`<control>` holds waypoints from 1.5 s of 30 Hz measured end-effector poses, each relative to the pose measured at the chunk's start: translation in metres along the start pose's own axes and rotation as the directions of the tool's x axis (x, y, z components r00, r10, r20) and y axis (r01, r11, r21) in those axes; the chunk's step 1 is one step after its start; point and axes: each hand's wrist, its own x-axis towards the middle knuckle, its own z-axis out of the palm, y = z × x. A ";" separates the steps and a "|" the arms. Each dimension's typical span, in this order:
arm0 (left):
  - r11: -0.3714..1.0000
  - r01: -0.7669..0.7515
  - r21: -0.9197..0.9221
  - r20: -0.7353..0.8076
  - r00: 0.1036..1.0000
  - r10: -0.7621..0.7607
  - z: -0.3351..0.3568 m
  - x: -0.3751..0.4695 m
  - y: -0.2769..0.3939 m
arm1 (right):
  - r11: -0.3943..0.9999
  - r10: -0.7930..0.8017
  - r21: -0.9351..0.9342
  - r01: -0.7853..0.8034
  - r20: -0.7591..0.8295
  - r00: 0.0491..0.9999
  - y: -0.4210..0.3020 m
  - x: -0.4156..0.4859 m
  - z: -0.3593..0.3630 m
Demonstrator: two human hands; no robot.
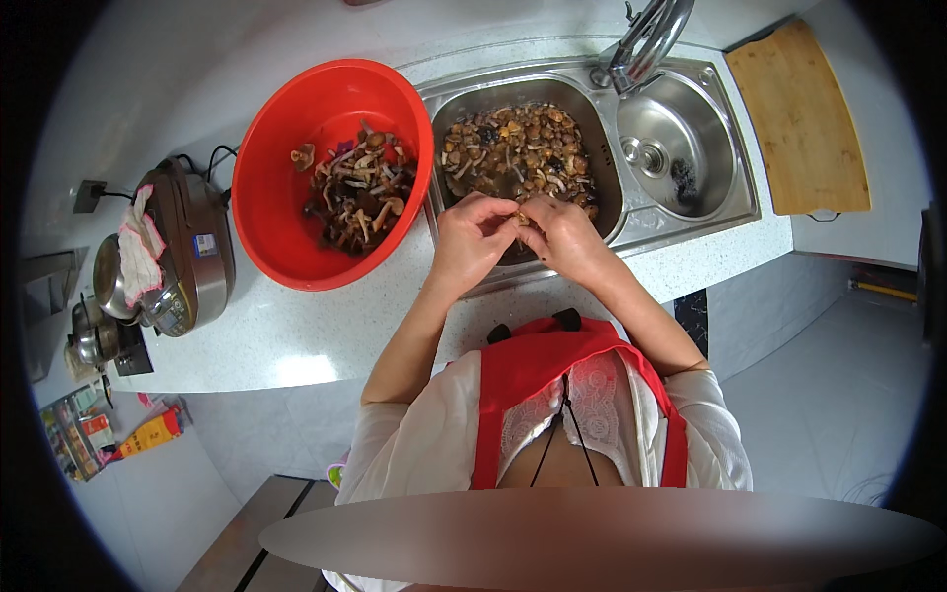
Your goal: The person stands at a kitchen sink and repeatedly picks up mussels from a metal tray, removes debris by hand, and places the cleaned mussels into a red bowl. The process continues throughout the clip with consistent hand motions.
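Note:
Many small brown mushrooms (pixel 518 148) lie in dark water in the larger steel sink basin (pixel 610 177). Over that basin's near edge, my left hand (pixel 473 233) and my right hand (pixel 566 237) meet at the fingertips on a small yellowish mushroom piece (pixel 522 219). My fingers hide most of the piece. To the left stands a red plastic basin (pixel 266 214) with a heap of long-stemmed mushrooms (pixel 362 185) in it, one lying apart from the heap.
A chrome faucet (pixel 644 48) rises behind the smaller round sink bowl (pixel 710 133), which holds a dark scrubber (pixel 684 181). At the right a wooden cutting board (pixel 803 126) leans by the wall. A rice cooker (pixel 200 244) with a cloth (pixel 140 244) stands left on the counter (pixel 333 325).

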 end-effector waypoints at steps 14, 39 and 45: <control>0.987 0.138 -0.077 0.122 0.984 -0.128 -0.006 0.002 0.002 | 0.993 -0.011 0.120 0.000 0.090 0.996 0.003 0.000 -0.005; 0.931 0.322 -0.173 0.355 0.902 -0.246 -0.022 0.019 -0.020 | 0.969 0.023 0.240 -0.063 0.166 0.986 0.012 0.009 -0.001; 0.882 0.408 -0.237 0.358 0.880 -0.311 -0.022 0.025 -0.035 | 0.946 0.061 0.306 -0.107 0.156 0.986 0.025 0.010 0.007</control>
